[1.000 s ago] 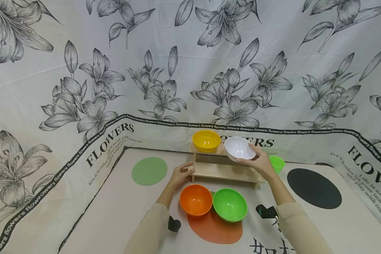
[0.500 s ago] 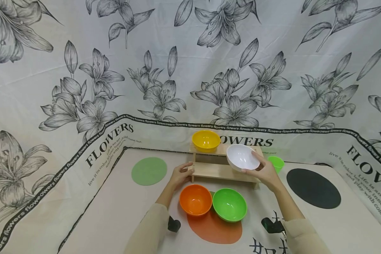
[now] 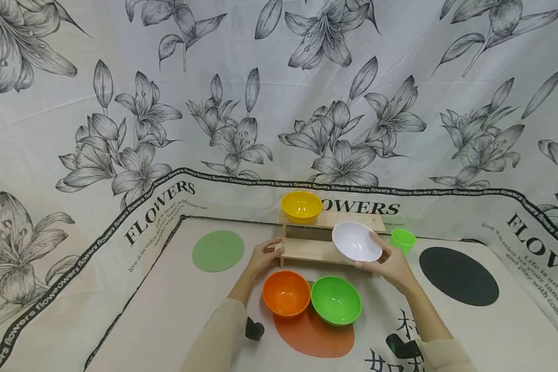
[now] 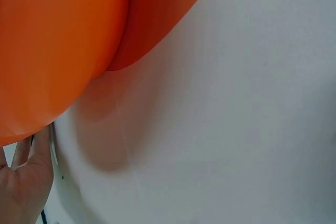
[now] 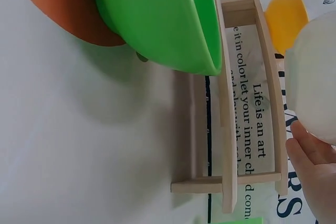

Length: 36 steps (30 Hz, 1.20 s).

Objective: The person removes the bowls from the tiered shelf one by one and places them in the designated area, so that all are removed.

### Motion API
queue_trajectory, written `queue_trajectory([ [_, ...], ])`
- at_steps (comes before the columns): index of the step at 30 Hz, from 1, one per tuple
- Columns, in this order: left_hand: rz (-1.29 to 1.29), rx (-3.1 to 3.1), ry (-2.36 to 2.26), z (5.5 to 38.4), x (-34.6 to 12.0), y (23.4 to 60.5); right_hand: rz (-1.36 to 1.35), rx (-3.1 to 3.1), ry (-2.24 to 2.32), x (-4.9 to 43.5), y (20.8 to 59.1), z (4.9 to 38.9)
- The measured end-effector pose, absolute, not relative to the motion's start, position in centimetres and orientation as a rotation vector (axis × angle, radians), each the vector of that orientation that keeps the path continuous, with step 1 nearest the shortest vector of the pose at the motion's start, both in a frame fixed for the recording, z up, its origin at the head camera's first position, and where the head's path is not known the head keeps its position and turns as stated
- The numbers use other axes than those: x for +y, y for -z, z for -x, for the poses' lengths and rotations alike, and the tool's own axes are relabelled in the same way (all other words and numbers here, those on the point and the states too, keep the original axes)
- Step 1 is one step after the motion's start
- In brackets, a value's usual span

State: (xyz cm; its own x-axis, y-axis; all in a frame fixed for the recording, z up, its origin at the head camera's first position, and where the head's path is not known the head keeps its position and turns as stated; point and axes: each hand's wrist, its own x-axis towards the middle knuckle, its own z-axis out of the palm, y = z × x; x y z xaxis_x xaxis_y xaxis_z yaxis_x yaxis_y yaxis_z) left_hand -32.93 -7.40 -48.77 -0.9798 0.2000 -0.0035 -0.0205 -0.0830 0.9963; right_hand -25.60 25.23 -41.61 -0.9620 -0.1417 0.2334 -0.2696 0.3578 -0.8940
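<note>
A white bowl (image 3: 356, 242) is pinched at its right side by my right hand (image 3: 390, 263), tilted and held in front of the lower tier of a small two-tier wooden rack (image 3: 311, 250). In the right wrist view the white bowl (image 5: 317, 77) hides part of that hand. My left hand (image 3: 264, 257) grips the left end of the rack with thumb and fingers. A yellow bowl (image 3: 301, 206) stands on the left of the top tier. In front of the rack, an orange bowl (image 3: 287, 293) and a green bowl (image 3: 336, 300) sit side by side.
A light-green cup (image 3: 403, 240) stands right of the rack. Flat round patches lie on the tabletop: green (image 3: 218, 251) at left, black (image 3: 459, 276) at right, and orange-brown (image 3: 313, 338) under the two front bowls. A flower-printed cloth (image 3: 242, 113) rises behind.
My right hand has brought the white bowl down and slightly right, from the top tier's height to in front of the lower tier. The left hand stays at the rack's end.
</note>
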Motion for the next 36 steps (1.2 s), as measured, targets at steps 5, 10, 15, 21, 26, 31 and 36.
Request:
queue_trajectory([
  [5, -0.203, 2.035, -2.202, 32.9, -7.4, 48.9, -0.399, -2.478, -1.682, 25.3, 42.0, 25.1],
  [10, -0.199, 2.030, -2.202, 33.1, -7.3, 49.2, -0.404, -2.469, -1.698, 25.5, 42.3, 24.5],
  [15, -0.181, 2.044, -2.193, 34.2, -7.2, 50.6, -0.408, -2.478, -1.662, 25.6, 42.7, 24.0],
  [21, -0.169, 2.048, -2.199, 34.2, -7.2, 50.8, -0.384, -2.511, -1.615, 25.8, 43.1, 23.5],
  [26, -0.166, 2.040, -2.203, 34.0, -7.2, 50.4, -0.351, -2.534, -1.593, 26.1, 43.4, 22.8],
  [31, -0.165, 2.053, -2.196, 34.2, -7.3, 50.8, -0.335, -2.546, -1.582, 26.4, 43.8, 22.2],
  [36, -0.276, 2.040, -2.229, 34.7, -7.5, 51.7, -0.315, -2.534, -1.606, 26.7, 44.1, 21.7],
])
